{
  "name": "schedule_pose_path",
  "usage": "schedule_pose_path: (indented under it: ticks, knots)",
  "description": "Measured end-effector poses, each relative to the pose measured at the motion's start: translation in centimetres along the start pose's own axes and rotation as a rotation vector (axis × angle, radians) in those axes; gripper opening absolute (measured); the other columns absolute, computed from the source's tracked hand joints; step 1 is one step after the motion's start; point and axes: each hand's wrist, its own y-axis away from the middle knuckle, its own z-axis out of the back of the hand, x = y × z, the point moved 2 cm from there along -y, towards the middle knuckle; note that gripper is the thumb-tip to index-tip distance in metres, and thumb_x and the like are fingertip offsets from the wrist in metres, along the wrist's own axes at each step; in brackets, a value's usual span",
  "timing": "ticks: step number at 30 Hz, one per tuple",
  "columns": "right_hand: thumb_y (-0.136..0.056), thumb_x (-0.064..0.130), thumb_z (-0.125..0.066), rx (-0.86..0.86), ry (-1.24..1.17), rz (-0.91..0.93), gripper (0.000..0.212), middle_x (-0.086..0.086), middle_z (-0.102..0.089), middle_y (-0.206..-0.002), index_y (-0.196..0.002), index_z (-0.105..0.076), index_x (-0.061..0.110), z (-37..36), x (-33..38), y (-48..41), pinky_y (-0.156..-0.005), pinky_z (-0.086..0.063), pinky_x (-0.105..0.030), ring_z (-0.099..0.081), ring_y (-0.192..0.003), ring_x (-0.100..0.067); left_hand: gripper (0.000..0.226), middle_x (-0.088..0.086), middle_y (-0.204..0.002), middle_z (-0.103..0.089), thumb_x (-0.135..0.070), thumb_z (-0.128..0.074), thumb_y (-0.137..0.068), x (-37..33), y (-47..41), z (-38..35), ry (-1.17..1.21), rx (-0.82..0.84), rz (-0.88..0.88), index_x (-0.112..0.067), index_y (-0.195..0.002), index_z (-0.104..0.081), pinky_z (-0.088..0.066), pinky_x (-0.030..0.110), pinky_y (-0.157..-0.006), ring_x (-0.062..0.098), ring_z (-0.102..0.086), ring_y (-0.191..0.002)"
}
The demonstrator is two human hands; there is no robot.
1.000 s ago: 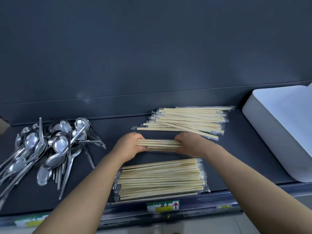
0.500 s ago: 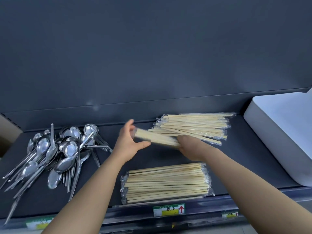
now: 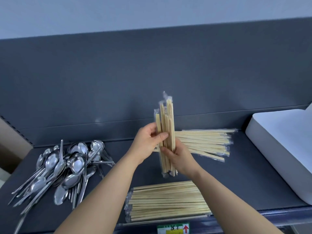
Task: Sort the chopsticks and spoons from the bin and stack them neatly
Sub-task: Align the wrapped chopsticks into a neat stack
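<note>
Chopsticks, a bundle of pale wooden pairs in clear plastic sleeves, stand nearly upright between both hands, their tops uneven and fanned a little. The left hand grips the bundle at about mid-height from its left side, thumb laid across the front, fingers hidden behind. The right hand holds it just below, fingers curled round the lower part from the right (the two hands nearly touch). The bottom ends hang below the right hand; whether they touch the dark grey shelf cannot be told.

Behind the right hand and stretching off to its right lies a far stack of the same sleeved chopsticks, flat on the shelf, its lower sticks splayed out of line. Nearer the person than both hands, under the forearms, a near stack lies flat and squared along the shelf's front edge. Well to the left of the left hand, a loose heap of shiny steel spoons lies with bowls and handles crossing. Well to the right of the right hand sits a white rectangular plastic bin, its inside not visible. Below the near stack, on the front lip, a small green-and-yellow label bears a red arrow pointing up.
</note>
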Motion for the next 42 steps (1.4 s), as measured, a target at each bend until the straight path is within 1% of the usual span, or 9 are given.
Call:
schedule_pose_path:
  ticks: [6,13,18,22,26,29,33,37,42]
  knots:
    - [-0.093,0.013,-0.057,0.022,0.040,0.017,0.037,0.008,-0.064,-0.116,-0.129,-0.052,0.023,0.2,-0.7,0.2,-0.098,-0.046,-0.025,-0.057,-0.110,-0.003,0.021,0.007,-0.110,-0.071,-0.016,-0.060,-0.094,0.7,0.5,-0.3,-0.064,0.073,0.027,-0.013,-0.114,-0.064,-0.051,0.036,-0.096,0.020,-0.066,-0.105]
    - [-0.096,0.013,-0.052,0.074,0.070,-0.003,0.037,0.008,-0.061,-0.118,-0.132,-0.047,0.021,0.0,-0.6,-0.1,-0.096,-0.044,-0.021,-0.055,-0.110,-0.003,0.036,0.001,-0.119,-0.069,-0.028,-0.060,-0.088,-1.2,0.7,-0.8,0.114,0.167,0.003,-0.012,-0.120,-0.060,-0.050,0.025,-0.096,0.014,-0.063,-0.113]
    - [-0.099,0.015,-0.047,0.116,0.125,-0.062,0.027,0.002,-0.062,-0.108,-0.124,-0.048,0.022,-0.2,-0.9,0.0,-0.086,-0.047,-0.031,-0.059,-0.095,-0.008,0.043,0.001,-0.113,-0.071,-0.031,-0.070,-0.074,-1.4,0.7,-1.2,0.134,0.163,0.035,-0.013,-0.113,-0.063,-0.051,0.022,-0.091,0.014,-0.065,-0.108]
    - [-0.098,0.022,-0.049,0.158,0.124,-0.111,0.017,-0.009,-0.065,-0.093,-0.114,-0.050,0.019,-0.6,-0.7,0.0,-0.079,-0.053,-0.047,-0.061,-0.077,-0.017,0.015,0.000,-0.088,-0.066,-0.019,-0.063,-0.089,-0.8,0.0,-0.9,0.206,0.040,0.080,-0.016,-0.103,-0.062,-0.050,0.034,-0.091,0.015,-0.064,-0.089]
    - [-0.093,0.027,-0.061,0.190,0.138,-0.129,0.015,0.001,-0.060,-0.079,-0.104,-0.056,0.018,0.2,-1.2,0.0,-0.067,-0.052,-0.036,-0.056,-0.067,-0.011,0.004,0.001,-0.086,-0.056,-0.015,-0.052,-0.097,0.4,-0.4,0.8,0.640,-0.155,0.182,-0.012,-0.099,-0.055,-0.048,0.040,-0.099,0.017,-0.063,-0.086]
    - [-0.091,0.022,-0.064,0.262,0.234,-0.126,0.007,0.007,-0.060,-0.069,-0.089,-0.058,0.024,1.9,-1.1,-0.6,-0.055,-0.044,-0.017,-0.056,-0.055,0.000,0.003,0.003,-0.088,-0.064,-0.013,-0.055,-0.095,2.2,0.4,2.4,0.738,-0.243,0.222,-0.010,-0.094,-0.057,-0.050,0.041,-0.095,0.021,-0.068,-0.097]
    - [-0.089,0.029,-0.065,0.409,0.614,-0.090,0.017,0.008,-0.054,-0.068,-0.078,-0.051,0.029,3.6,-2.0,-1.2,-0.064,-0.043,-0.030,-0.052,-0.063,-0.011,0.031,0.008,-0.103,-0.067,-0.001,-0.071,-0.081,5.9,3.0,4.7,0.562,-0.435,0.306,-0.014,-0.106,-0.057,-0.051,0.041,-0.095,0.024,-0.067,-0.102]
    - [-0.091,0.034,-0.061,0.526,0.920,-0.069,0.013,0.003,-0.058,-0.093,-0.094,-0.053,0.024,3.2,-3.5,-0.6,-0.076,-0.040,-0.032,-0.052,-0.088,-0.021,0.025,0.004,-0.101,-0.068,-0.019,-0.082,-0.074,8.4,5.7,5.2,-0.056,-0.379,0.408,-0.019,-0.094,-0.069,-0.051,0.024,-0.081,0.017,-0.065,-0.093]
    - [-0.085,0.047,-0.065,0.546,0.786,-0.128,0.049,0.008,-0.051,-0.125,-0.129,-0.055,0.030,3.2,-5.0,1.3,-0.103,-0.038,-0.029,-0.046,-0.116,-0.011,0.016,-0.004,-0.092,-0.069,-0.015,-0.079,-0.077,10.1,7.7,5.5,-0.379,-0.236,0.321,-0.019,-0.091,-0.070,-0.045,0.009,-0.067,0.008,-0.063,-0.086]
